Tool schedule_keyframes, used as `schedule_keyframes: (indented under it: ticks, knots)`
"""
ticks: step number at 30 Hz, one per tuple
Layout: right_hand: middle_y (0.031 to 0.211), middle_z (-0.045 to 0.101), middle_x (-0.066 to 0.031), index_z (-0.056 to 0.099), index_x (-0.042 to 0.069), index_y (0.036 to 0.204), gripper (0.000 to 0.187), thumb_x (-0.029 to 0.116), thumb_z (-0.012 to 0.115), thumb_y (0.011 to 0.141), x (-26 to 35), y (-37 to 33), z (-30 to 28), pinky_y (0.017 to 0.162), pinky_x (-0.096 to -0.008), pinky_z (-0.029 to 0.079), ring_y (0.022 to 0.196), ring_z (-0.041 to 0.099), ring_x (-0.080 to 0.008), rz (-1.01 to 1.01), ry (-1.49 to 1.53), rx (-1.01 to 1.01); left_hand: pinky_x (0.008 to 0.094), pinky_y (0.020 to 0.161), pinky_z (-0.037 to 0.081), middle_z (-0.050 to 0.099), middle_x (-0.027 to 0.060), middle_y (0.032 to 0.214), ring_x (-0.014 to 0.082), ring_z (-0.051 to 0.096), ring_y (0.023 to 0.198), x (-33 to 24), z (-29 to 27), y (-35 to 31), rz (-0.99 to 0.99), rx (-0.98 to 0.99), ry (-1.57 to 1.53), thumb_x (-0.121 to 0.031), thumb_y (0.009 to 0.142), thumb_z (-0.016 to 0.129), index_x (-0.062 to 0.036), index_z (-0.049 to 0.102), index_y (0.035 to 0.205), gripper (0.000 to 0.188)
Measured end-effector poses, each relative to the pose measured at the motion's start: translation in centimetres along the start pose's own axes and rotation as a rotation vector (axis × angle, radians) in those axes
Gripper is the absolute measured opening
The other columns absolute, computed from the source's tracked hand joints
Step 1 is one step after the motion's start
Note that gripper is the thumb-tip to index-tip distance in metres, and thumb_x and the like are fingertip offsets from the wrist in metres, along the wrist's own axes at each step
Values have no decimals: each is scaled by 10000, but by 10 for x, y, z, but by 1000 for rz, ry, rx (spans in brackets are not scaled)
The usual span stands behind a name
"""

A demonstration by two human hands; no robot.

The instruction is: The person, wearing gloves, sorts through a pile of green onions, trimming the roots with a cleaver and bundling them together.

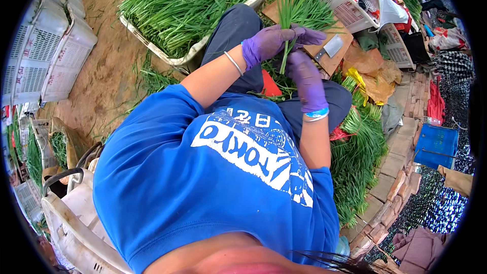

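Stalks point(285, 18) — slender, green, clasped in gloved left hand point(271, 43), right hand point(306, 77) blurred — grip unclear

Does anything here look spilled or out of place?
Yes: loose green stalks litter the dirt floor beside the pale crate, unlike the massed greens inside it. A bare-bladed knife also lies on the board near the gloved hands.

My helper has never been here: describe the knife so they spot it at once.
From the white crate heaped with green stalks at the top, go right to the wooden board. There, beside the purple-gloved right hand, lies the cleaver. Its broad, silvery blade and dark handle set it apart from the leafy greens on that board.
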State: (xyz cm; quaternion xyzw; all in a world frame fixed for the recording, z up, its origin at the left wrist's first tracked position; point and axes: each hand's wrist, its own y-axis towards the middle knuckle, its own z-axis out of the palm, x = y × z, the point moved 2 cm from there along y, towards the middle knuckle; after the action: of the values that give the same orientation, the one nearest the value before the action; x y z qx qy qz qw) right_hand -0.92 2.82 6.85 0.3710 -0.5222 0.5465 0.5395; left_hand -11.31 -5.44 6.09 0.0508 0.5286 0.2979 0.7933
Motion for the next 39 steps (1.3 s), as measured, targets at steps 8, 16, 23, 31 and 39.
schedule_keyframes:
  ticks: [8,16,23,31,39]
  knots:
    - [641,515,-27,526,5,965,183,160,459,896,-26,8,16,476,-242,438,497,502,-112,-64,208,-228,300,937,350,523,97,1138,166,478,1054,4,-10,-13,-291,33,180,-313,865,495,-40,380,1295,521]
    - [614,538,-36,529,-3,924,181,171,495,887,-44,8,20,431,-196,407,474,510,-104,-38,239,-283,263,803,422,614,69,1001,112,554,864,12,-33,-28,-361,-325,42,-218,801,602,-40,511,1188,436]
    - [603,559,-62,543,1,831,173,159,498,885,-55,14,25,425,-202,410,449,505,-105,-81,224,-230,169,400,415,617,78,944,41,511,504,9,-5,-35,-409,-164,-255,-159,873,476,7,515,1160,334]
    - [1002,514,-66,456,-36,1148,336,126,527,863,-65,23,4,845,-250,394,901,491,-128,-325,-7,-498,239,760,457,628,87,926,120,585,818,28,-34,-35,-198,-296,-82,-146,878,473,32,559,1076,280]
    - [766,529,29,493,27,1132,321,243,440,901,-24,22,-1,468,-215,339,562,418,-23,2,201,-224,252,715,472,621,59,879,126,584,785,47,-13,-48,-294,-218,-118,-161,883,497,16,570,1010,231]
